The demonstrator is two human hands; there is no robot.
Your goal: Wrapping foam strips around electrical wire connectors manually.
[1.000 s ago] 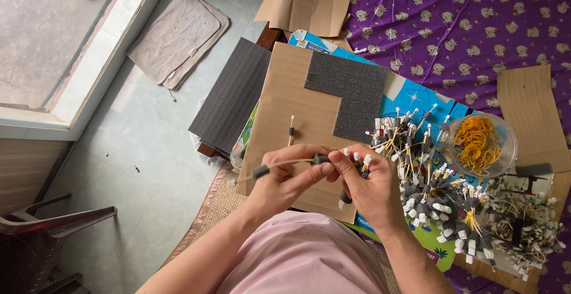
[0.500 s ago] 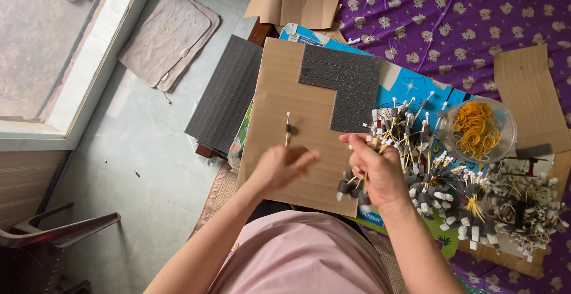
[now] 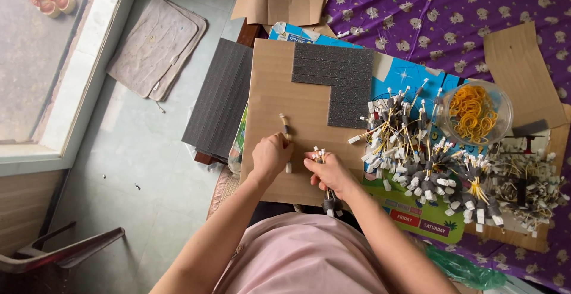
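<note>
On the cardboard sheet (image 3: 273, 91) laid over the worktop, the left hand (image 3: 270, 156) was curled around a small wire piece (image 3: 285, 126) with a pale plug at its tip, the piece sticking out past the fingers toward the far edge. The right hand (image 3: 329, 172) was clenched on a bundle of wires (image 3: 326, 197), white plugs poking up above the fist and dark ends hanging below it toward the lap. The hands sat just beside each other, not touching. One loose white plug (image 3: 288, 167) lay on the cardboard between them.

To the right, near the right hand, a big heap of wire bundles (image 3: 428, 157) with white plugs spread across a blue printed sheet (image 3: 410, 74). Beyond it stood a clear bowl (image 3: 501, 100) of orange and yellow rubber bands (image 3: 473, 112). Grey foam strips (image 3: 339, 77) lay on the far part of the cardboard, and a larger foam pad (image 3: 221, 100) lay off to the left.

Step, as judged: gathering single wires into the bunch, with the left hand's piece yet to be added. The next move likely called for bringing that piece across, lining its plug end up with the others and keeping the right fist tight so the bunch didn't splay. A band from the bowl would probably be needed once the bunch was full; how many wires were in the fist could not be told.
</note>
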